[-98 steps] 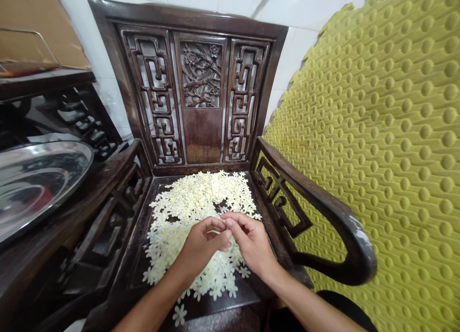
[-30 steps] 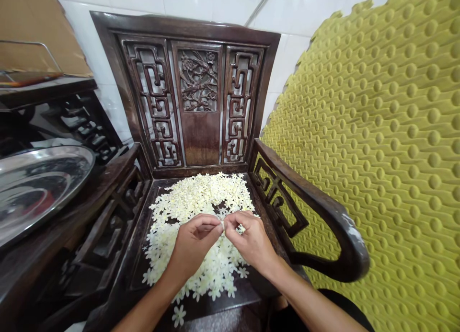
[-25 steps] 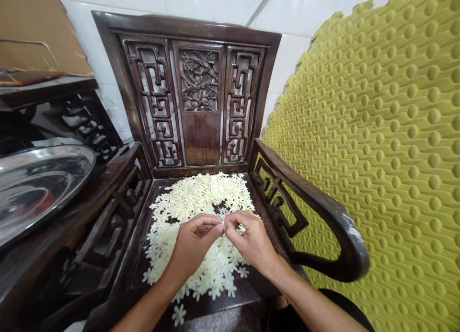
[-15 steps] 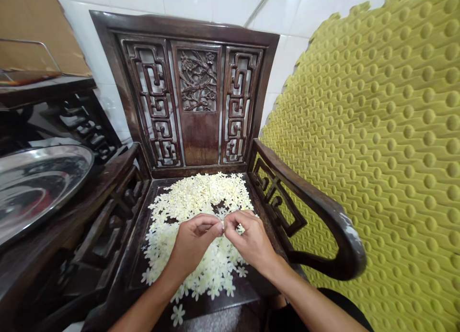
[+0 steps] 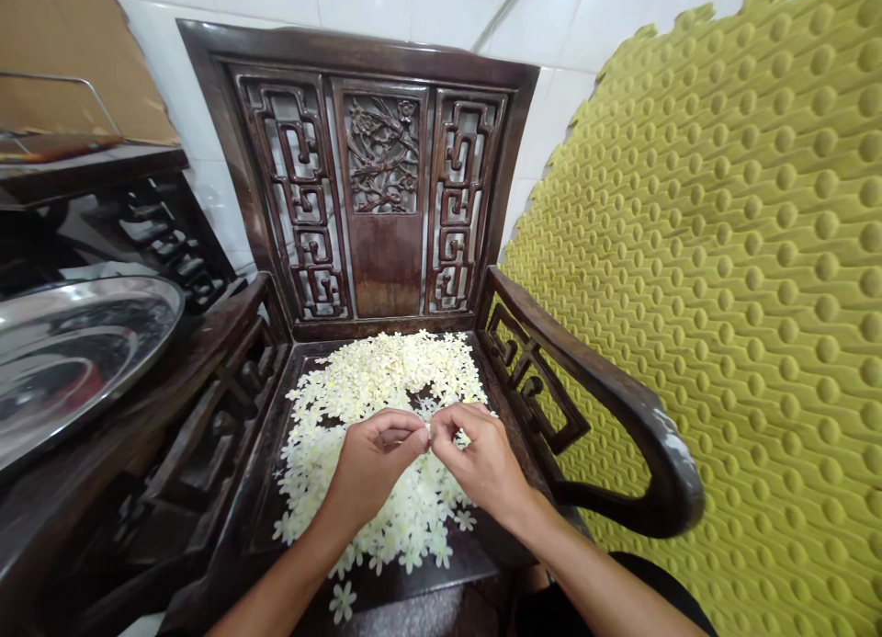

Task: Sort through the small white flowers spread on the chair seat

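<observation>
Two hands are in view: the left hand [image 5: 368, 467] and the right hand [image 5: 482, 462]. There is one dark carved wooden armchair [image 5: 358, 49], with two armrests, the left armrest [image 5: 234, 343] and the right armrest [image 5: 606, 380]. Its backrest has three panels — two fretwork panels [image 5: 299, 196] and one bird-and-branch panel [image 5: 382, 154]. The small white flowers [image 5: 392, 380] on the seat form one heap, too many to count; one lone flower [image 5: 343, 602] lies apart below it. Beside the chair are one steel tray [image 5: 138, 292], one sheet of cardboard [image 5: 75, 67] and one yellow-green studded mat [image 5: 723, 297].
</observation>
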Tool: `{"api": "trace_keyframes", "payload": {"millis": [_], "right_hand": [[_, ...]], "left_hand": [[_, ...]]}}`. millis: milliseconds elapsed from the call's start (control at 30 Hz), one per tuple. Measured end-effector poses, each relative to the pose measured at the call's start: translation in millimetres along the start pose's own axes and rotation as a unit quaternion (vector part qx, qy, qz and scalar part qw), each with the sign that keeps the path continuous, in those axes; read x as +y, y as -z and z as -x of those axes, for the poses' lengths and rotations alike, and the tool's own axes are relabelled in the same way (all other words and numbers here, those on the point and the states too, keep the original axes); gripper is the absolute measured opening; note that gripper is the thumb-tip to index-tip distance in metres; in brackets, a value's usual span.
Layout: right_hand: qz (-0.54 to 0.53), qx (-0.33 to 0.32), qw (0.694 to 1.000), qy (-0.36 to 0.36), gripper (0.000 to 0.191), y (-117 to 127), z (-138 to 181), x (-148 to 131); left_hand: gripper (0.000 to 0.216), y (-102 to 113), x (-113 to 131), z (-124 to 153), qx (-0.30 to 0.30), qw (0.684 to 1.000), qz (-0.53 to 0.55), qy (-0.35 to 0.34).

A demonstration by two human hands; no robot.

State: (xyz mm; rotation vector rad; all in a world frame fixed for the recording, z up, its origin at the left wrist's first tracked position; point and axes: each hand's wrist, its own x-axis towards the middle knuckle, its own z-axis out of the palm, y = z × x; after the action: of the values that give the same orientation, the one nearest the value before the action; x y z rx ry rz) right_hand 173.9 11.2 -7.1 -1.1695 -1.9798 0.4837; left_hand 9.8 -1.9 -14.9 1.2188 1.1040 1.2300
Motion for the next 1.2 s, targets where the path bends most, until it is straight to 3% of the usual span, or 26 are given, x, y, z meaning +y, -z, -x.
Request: {"api": "trace_keyframes", "payload": {"millis": [667,967,1200], "right_hand": [[-0.017,-0.003,1.000,0.011,0.013,-1.8,1.5,4.5],[-0.010,-0.021,0.999,0.030,0.014,-2.4,2.1,1.0],[-0.005,-0.027,0.999,0.040,0.009,0.7,1.6,-2.0]], "left_hand": [[0.012,0.7,-0.9,0.0,0.003,1.000,-0.018,0.014],[0.005,4.5,-4.4,-1.0,-0.006,0.996,-0.086,-0.038],[0.007,6.5,-2.7,-3.0,0.033,0.993,-0.085,-0.070]]}}
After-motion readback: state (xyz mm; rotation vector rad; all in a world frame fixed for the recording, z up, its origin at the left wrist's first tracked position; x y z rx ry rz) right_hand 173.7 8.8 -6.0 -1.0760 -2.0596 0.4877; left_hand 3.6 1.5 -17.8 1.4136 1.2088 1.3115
